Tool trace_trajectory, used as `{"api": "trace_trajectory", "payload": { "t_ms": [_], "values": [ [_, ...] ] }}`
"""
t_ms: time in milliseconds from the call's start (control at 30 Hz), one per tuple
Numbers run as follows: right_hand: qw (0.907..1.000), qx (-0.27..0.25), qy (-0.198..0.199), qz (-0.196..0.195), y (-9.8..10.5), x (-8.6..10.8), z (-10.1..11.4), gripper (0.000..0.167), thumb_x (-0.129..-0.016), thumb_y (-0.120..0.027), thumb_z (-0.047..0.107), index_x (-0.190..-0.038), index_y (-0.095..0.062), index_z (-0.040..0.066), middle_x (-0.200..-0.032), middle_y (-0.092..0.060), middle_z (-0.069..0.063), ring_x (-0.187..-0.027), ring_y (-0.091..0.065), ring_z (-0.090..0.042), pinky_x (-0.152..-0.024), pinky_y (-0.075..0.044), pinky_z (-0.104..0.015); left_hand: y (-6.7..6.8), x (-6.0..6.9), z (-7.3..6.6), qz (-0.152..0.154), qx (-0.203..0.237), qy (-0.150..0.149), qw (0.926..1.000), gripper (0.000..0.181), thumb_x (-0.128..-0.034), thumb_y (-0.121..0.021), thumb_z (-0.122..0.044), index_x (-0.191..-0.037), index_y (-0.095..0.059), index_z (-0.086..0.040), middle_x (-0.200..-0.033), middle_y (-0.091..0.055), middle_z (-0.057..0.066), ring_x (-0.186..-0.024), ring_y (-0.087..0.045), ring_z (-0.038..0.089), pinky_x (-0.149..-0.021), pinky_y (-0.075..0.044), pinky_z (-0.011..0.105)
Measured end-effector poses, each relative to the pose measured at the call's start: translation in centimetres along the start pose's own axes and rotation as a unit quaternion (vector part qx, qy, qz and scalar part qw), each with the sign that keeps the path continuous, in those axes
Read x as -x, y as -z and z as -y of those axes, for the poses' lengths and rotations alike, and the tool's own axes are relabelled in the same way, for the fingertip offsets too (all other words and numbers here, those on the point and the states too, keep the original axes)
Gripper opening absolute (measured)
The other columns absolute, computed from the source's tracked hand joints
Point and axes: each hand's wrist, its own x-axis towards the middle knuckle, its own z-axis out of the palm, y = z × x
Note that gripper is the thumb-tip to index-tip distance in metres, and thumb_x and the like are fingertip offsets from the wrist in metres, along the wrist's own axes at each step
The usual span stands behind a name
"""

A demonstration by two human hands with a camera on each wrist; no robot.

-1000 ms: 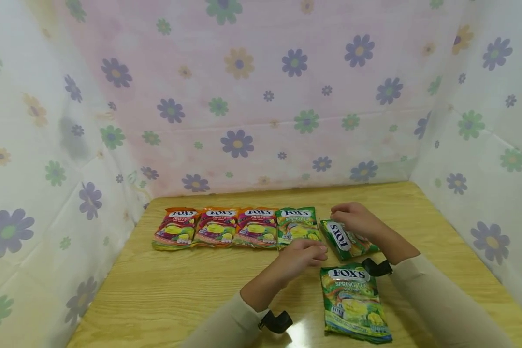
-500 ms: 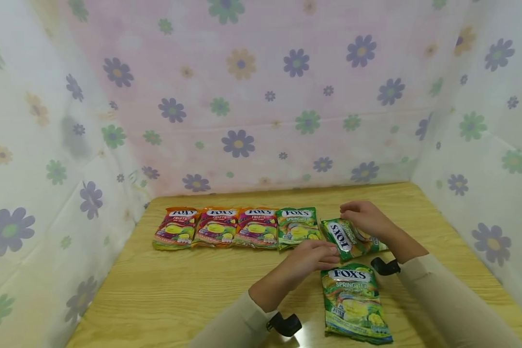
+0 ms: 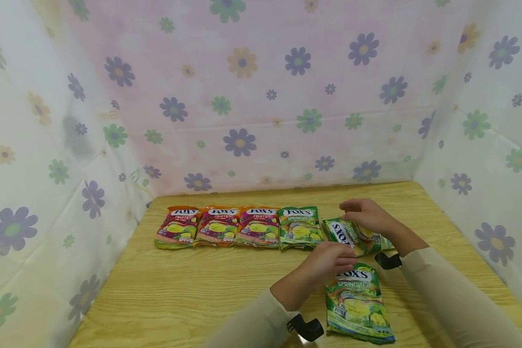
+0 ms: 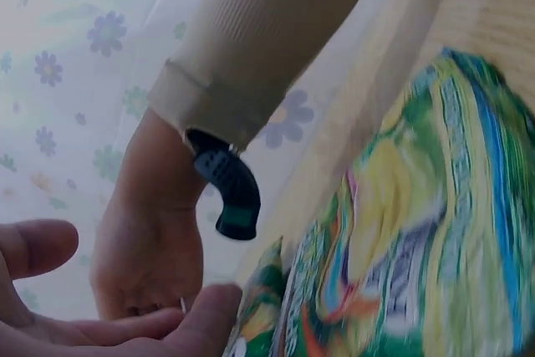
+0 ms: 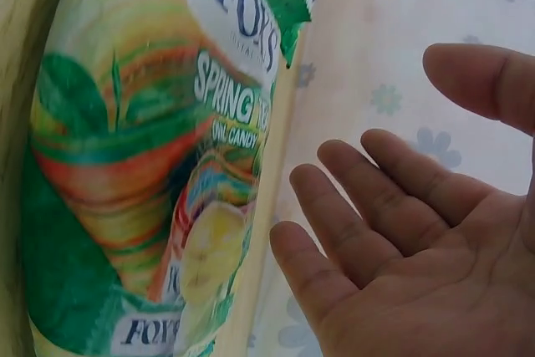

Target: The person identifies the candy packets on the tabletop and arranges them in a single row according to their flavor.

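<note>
A green Spring Tea candy bag [image 3: 342, 234] lies turned sideways on the table, partly covered by my hands. My right hand [image 3: 371, 218] is over its far side, fingers extended. In the right wrist view that hand [image 5: 418, 248] has its fingers spread beside a Spring Tea bag [image 5: 100, 240], gripping nothing. My left hand [image 3: 324, 265] hovers at the near edge of the sideways bag with fairly straight fingers; contact cannot be told. Below it, another Spring Tea bag [image 3: 357, 309] lies face up, its top corner hidden by the left hand.
Left of the sideways bag runs a row: a Spring Tea bag [image 3: 301, 231] and three red-orange Fruits bags [image 3: 257, 227]. They lie on a wooden table [image 3: 191, 295]. A flowered cloth [image 3: 261, 121] encloses the back and sides.
My left hand has moved right, now overlapping the top of the near bag. My right hand has shifted right a little, and the sideways bag has slid slightly right.
</note>
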Motion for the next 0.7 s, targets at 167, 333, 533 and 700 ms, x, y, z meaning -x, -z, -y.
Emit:
{"api": "trace_trajectory", "payload": {
  "t_ms": [167, 333, 533, 700],
  "values": [
    [0.9992, 0.035, 0.017, 0.002, 0.4, -0.5, -0.6, 0.051, -0.105, -0.058, 0.027, -0.147, -0.053, -0.001, -0.149, -0.055, -0.025, -0.138, -0.052, -0.045, -0.109, -0.047, -0.061, -1.5, -0.4, 0.2, -0.025, 0.129, 0.005, 0.9913, 0.058, -0.1047, -0.052, -0.015, -0.152, -0.035, 0.013, -0.154, -0.041, 0.034, -0.147, -0.041, 0.045, -0.123, -0.034, 0.051],
    [0.9954, 0.092, 0.025, 0.004, 1.1, -1.2, -1.3, 0.043, -0.107, -0.054, 0.026, -0.140, -0.060, -0.002, -0.140, -0.062, -0.024, -0.129, -0.059, -0.044, -0.104, -0.050, -0.060, -3.3, -1.4, 0.6, -0.076, 0.304, 0.017, 0.9493, 0.070, -0.0986, -0.053, -0.009, -0.155, -0.021, 0.016, -0.154, -0.030, 0.043, -0.148, -0.031, 0.055, -0.125, -0.029, 0.055],
    [0.9971, 0.076, 0.003, 0.000, 2.1, -1.6, -2.4, 0.042, -0.111, -0.045, 0.023, -0.140, -0.060, -0.004, -0.142, -0.059, -0.028, -0.129, -0.056, -0.048, -0.101, -0.049, -0.061, -5.6, -2.9, 1.6, -0.132, 0.437, 0.017, 0.8894, 0.079, -0.0948, -0.047, -0.008, -0.152, -0.002, 0.024, -0.153, -0.016, 0.052, -0.149, -0.015, 0.062, -0.128, -0.019, 0.057],
    [0.9996, 0.013, -0.013, 0.019, 2.8, -2.3, -3.7, 0.051, -0.114, -0.037, 0.030, -0.145, -0.054, -0.006, -0.144, -0.058, -0.028, -0.135, -0.052, -0.051, -0.109, -0.043, -0.066, -7.4, -4.1, 2.2, -0.174, 0.508, -0.005, 0.8437, 0.077, -0.0951, -0.039, -0.010, -0.148, 0.001, 0.027, -0.151, -0.012, 0.054, -0.149, -0.009, 0.063, -0.128, -0.014, 0.059]
  ]
}}
